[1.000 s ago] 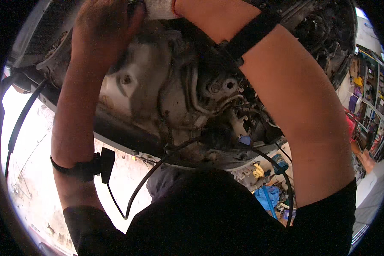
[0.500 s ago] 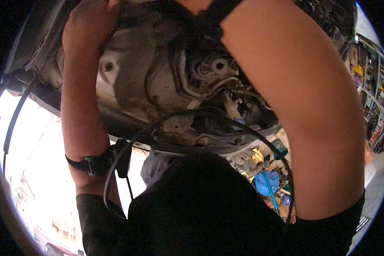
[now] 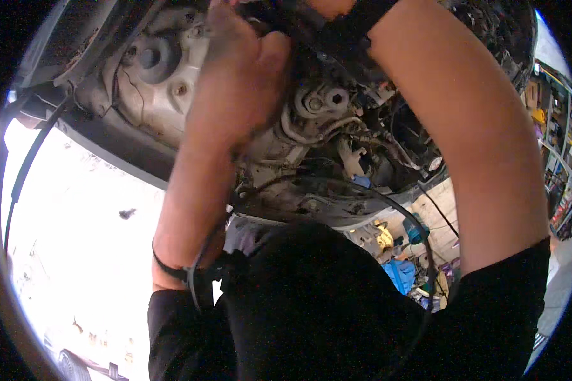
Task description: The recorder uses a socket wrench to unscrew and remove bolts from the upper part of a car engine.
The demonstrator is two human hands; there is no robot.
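My left hand (image 3: 245,86) is raised over the engine bay (image 3: 279,155) of a vehicle, its fingers curled. Motion smears it, and what it grips, if anything, is hidden. To its left are a round dark cap (image 3: 157,60) and the pale metal around it. My right hand (image 3: 330,7) shows only in part at the top edge, with a black strap (image 3: 365,22) on that arm; its fingers are out of sight. Below and between my arms lie a pulley-like round part (image 3: 314,101), metal pipes (image 3: 311,134) and wiring.
A black cable (image 3: 388,200) loops across the front of the bay. At the left stands a thin dark rod (image 3: 32,159). Loose parts and a blue cloth (image 3: 400,276) lie below at the right. Crowded shelves (image 3: 556,140) stand farther right.
My left hand has moved right and down, from the top left toward the middle, uncovering the round dark cap. My right arm has shifted slightly right.
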